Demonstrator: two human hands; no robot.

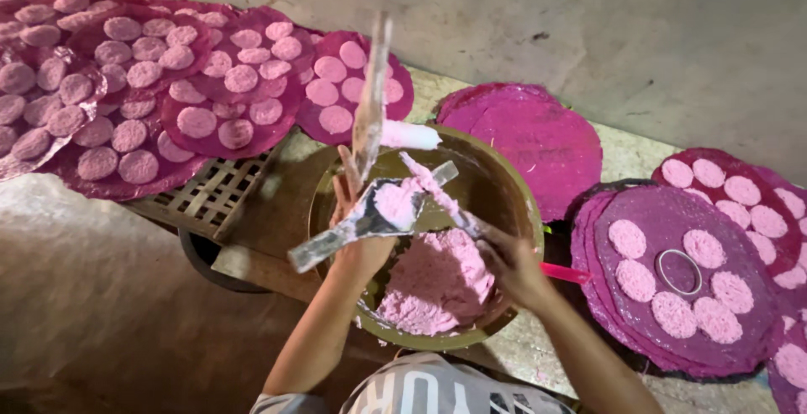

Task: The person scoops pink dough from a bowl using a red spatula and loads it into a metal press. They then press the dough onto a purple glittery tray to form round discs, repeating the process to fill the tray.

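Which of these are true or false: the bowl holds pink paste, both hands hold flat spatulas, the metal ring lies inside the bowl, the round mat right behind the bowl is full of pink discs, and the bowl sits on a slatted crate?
1. The bowl holds pink paste. True.
2. The left hand and the right hand each hold a flat spatula. True; the right hand's spatula is smeared with paste.
3. The metal ring lies inside the bowl. False: it lies on the purple round mat at right.
4. The magenta mat behind the bowl is full of discs. False: it is bare.
5. The bowl sits on a slatted crate. True, as far as shows.
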